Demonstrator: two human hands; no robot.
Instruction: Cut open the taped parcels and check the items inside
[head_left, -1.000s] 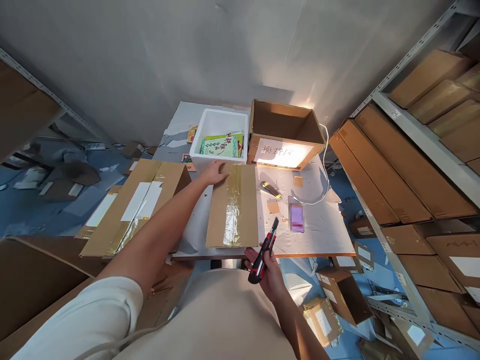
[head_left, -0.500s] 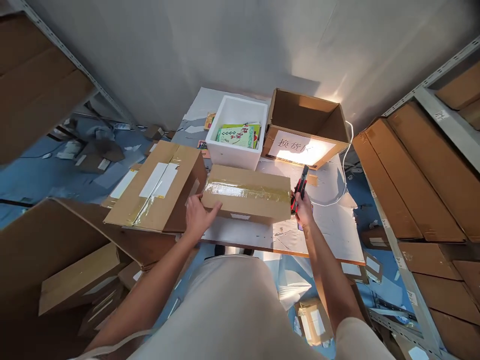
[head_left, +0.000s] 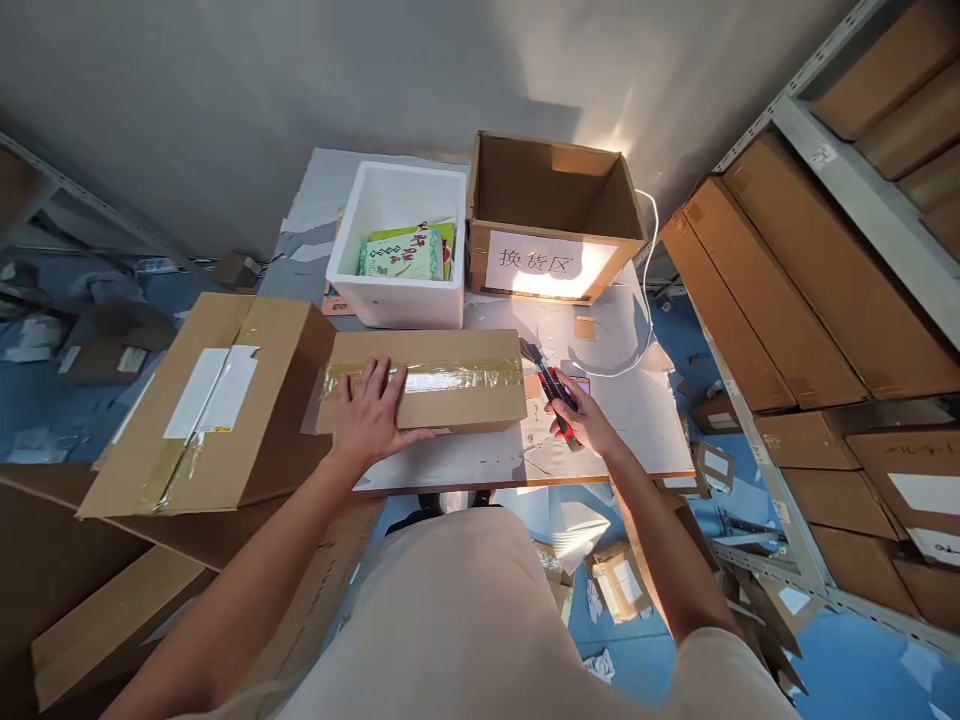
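A long taped cardboard box (head_left: 465,405) lies on the white-topped table (head_left: 465,470) in front of me. Spread flat across its left end, my left hand (head_left: 371,415) rests on top with the fingers apart. My right hand (head_left: 581,415) is wrapped around a red and black utility knife (head_left: 553,385), just off the box's right end. The knife's tip points up and left toward the box. Beneath that hand, part of a phone-like dark object (head_left: 583,384) shows. Clear shiny tape runs along the box's top.
A larger taped box (head_left: 281,400) with white labels stands at the left. Behind are a white foam bin (head_left: 412,305) holding booklets and an open carton (head_left: 480,270) with a handwritten sign. A white cable (head_left: 651,300) curves at right, beside shelves of boxes (head_left: 795,270).
My left hand has moved from the box's left edge onto its top and flattened. The knife has turned from pointing up and right to pointing up and left. The view has shifted right.
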